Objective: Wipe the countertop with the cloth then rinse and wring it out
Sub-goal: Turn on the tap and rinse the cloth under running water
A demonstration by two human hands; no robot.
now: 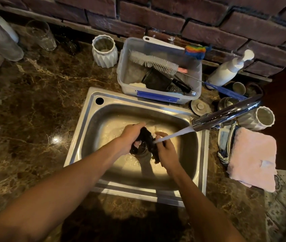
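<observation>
My fingers [139,143] are curled round the dark cloth [145,137], and I am holding it tight from both sides. My left hand [130,137] grips the top and left part of it. My right hand [165,151] grips the right part, and a bit of the cloth hangs down under that hand. The cloth is all bunched up between my hands, low down inside the sink [89,130], right above the drain.

Water [173,135] is running from the tap [226,114] and lands just where my right hand meets the cloth. So I think I am at the rinsing part now. The wiping looks like it is done, because the cloth is off the table [33,105] and in the sink, but I cannot tell from here how clean the table is.

What is left, I think, is to finish the rinse and then twist the cloth hard to squeeze the water out. The tap is on and will need turning off too.

Behind the sink sits a plastic box [121,74] with brushes in it, and a pink towel [254,158] lies on the table to my right
</observation>
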